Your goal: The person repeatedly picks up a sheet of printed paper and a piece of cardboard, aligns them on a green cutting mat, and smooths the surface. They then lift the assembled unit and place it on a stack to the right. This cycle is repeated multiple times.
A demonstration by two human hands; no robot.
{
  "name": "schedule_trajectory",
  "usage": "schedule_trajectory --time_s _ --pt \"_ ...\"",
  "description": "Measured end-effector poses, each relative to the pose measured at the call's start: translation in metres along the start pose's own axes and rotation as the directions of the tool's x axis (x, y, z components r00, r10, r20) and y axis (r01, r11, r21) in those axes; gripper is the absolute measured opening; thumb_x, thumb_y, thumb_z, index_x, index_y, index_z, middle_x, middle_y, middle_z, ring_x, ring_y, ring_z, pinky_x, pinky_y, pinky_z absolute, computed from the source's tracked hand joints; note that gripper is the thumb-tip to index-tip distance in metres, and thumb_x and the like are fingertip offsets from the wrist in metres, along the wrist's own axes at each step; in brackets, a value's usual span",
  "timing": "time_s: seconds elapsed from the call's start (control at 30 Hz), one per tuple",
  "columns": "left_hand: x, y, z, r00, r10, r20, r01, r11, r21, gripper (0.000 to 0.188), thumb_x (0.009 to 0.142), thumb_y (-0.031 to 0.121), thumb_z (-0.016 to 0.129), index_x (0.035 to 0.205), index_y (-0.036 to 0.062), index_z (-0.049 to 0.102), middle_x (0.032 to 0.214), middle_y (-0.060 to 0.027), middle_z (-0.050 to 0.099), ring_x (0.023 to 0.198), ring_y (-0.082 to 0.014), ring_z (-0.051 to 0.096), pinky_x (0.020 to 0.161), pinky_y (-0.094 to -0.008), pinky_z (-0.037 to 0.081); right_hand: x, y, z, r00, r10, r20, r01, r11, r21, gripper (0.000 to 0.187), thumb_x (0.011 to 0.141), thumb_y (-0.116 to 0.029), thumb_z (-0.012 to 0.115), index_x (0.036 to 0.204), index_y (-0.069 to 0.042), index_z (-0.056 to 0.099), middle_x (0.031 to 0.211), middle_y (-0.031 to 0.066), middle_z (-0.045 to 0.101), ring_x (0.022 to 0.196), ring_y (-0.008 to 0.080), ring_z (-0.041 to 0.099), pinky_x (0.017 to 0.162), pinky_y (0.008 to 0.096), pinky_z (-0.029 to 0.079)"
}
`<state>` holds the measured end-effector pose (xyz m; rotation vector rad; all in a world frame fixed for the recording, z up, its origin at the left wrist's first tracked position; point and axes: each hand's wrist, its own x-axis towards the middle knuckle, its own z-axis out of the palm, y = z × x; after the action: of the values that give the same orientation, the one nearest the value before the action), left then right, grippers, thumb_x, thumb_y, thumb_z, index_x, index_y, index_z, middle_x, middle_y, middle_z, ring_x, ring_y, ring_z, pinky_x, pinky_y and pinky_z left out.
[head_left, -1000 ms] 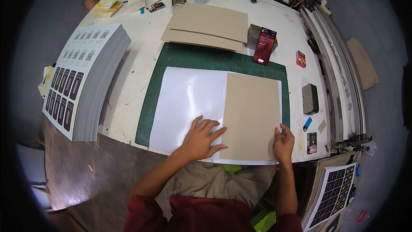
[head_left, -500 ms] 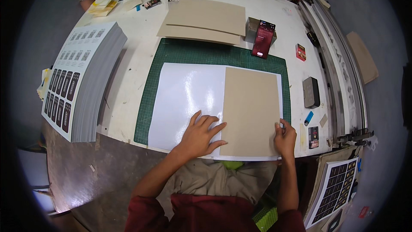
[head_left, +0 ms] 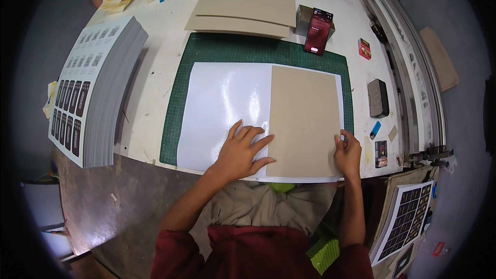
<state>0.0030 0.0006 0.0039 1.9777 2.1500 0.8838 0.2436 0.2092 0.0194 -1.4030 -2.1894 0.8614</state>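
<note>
A tan cardboard sheet (head_left: 305, 121) lies flat on the right half of a glossy white sheet (head_left: 227, 111), which in turn rests on a green cutting mat (head_left: 258, 51) in the middle of the bench (head_left: 160, 31). The left hand (head_left: 243, 150) is spread open, palm down, at about 7 o'clock from the cardboard's centre – fingers pressing across its left edge and the white sheet beside it, gripping nothing. The right hand (head_left: 347, 151) sits at 4 o'clock, at the cardboard's lower right corner, fingers curled against the edge; whether it pinches the board or only steadies it I cannot tell.

The cardboard looks stiff and light, likely to slide easily on the slick white surface – so flat pressure from above should hold it better than a pinch, and the edges and corners seem the natural places to nudge it. The white sheet looks thin and prone to creasing.

At 12 o'clock lie more cardboard pieces (head_left: 243, 8), with a dark red box (head_left: 318, 31) at 1 o'clock. A thick stack of printed sheets (head_left: 95, 88) sits at 9 o'clock.
</note>
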Motion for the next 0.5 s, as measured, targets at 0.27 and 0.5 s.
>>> schedule_trajectory --time_s 0.27,0.5 --pt "0.0 0.0 0.001 1.0 -0.003 -0.002 0.003 1.0 -0.007 0.053 0.085 0.048 0.069 0.124 0.0122 0.066 0.117 -0.0108 0.059 0.112 -0.0284 0.054 0.113 -0.0536 0.028 0.002 0.008 0.002 1.0 0.016 -0.009 -0.016 0.999 -0.033 0.026 0.093 -0.012 0.064 0.113 0.005 0.064 0.07 0.0165 0.066 0.061 0.0197 0.063 0.058 0.0331 0.048" --pt "0.0 -0.002 0.002 1.0 -0.007 -0.004 0.007 1.0 -0.006 0.054 0.084 0.049 0.07 0.124 0.0124 0.066 0.117 -0.0109 0.059 0.113 -0.0283 0.054 0.114 -0.0535 0.028 0.001 0.0 0.0 0.999 0.037 0.006 -0.037 0.999 -0.011 0.025 0.093 -0.012 0.064 0.112 0.004 0.063 0.067 0.0131 0.065 0.058 0.0164 0.06 0.056 0.0319 0.045"
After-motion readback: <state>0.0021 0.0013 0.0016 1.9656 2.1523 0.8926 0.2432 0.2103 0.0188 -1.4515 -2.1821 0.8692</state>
